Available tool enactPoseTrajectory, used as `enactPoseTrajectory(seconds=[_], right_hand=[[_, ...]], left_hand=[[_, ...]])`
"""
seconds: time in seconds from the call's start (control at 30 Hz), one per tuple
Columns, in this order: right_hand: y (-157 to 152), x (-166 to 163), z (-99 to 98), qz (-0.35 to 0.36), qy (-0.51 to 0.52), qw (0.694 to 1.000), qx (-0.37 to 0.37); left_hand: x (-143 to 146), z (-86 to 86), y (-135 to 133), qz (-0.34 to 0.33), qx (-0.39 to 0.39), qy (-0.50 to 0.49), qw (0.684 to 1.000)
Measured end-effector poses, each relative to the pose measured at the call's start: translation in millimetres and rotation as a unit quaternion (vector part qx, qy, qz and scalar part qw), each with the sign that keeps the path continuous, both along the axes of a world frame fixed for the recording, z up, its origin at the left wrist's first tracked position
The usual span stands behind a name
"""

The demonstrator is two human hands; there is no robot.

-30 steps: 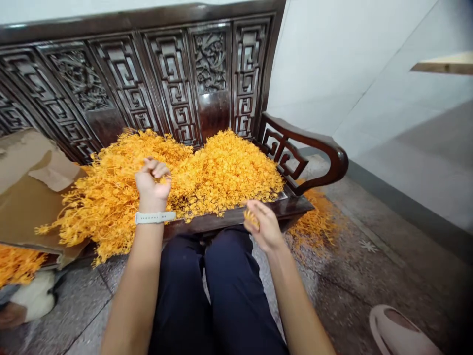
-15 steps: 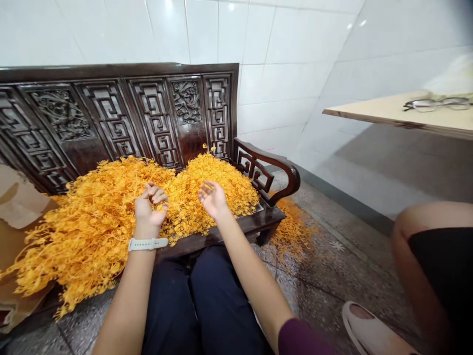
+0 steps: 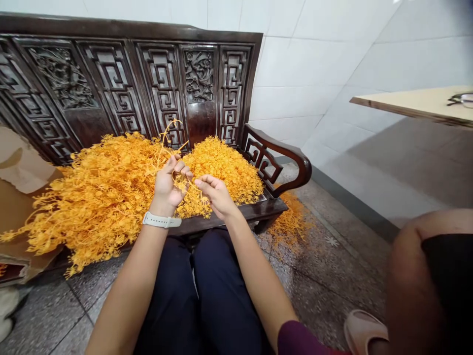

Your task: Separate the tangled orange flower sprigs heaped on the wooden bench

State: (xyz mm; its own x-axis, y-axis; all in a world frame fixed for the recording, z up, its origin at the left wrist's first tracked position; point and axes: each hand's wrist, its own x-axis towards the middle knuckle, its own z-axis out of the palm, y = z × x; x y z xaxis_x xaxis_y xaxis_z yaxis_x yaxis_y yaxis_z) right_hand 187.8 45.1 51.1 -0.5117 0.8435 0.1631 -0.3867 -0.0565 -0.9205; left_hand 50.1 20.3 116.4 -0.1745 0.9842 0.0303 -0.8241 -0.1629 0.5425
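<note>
My left hand [image 3: 170,181], with a pale watch strap at the wrist, is closed around a thin orange plastic plant sprig [image 3: 162,143] whose stem sticks up above the fingers. My right hand [image 3: 217,193] pinches a lower piece of that sprig between thumb and fingertips. Behind and left of the hands, a large heap of long orange sprigs [image 3: 107,192] lies on the dark wooden bench. A second pile of small orange pieces [image 3: 225,167] rests on the seat to the right.
The carved bench [image 3: 199,118] has a curved armrest [image 3: 291,162]. A cardboard box [image 3: 22,172] stands at the left. More orange pieces [image 3: 291,219] lie on the floor beyond the armrest. At right are a tabletop [image 3: 414,103] with glasses and another person's leg [image 3: 410,266].
My hands have come together, and a sprig now shows between them, held by both. My right hand has gone from spread fingers to a pinch. The view has tilted down.
</note>
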Motion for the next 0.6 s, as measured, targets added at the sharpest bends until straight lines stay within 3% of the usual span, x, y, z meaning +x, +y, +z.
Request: enactPoseTrajectory(seconds=[0.2,0.37,0.5,0.6], right_hand=[[4,9,-8.6,-0.035,0.055,0.998,-0.018],[8,14,-13.0,0.041,-0.031,0.999,0.016],[1,12,-17.7,-0.078,-0.024,0.994,0.066],[-19,17,-15.6,-0.173,-0.065,0.957,0.222]], left_hand=[[-3,-5.3,2,0.044,0.011,0.072,0.996],[-3,-11.2,6,0.067,0.051,0.178,0.98],[-4,-21.6,14,0.169,0.054,0.224,0.958],[-2,-29.0,17,0.191,-0.003,0.206,0.96]])
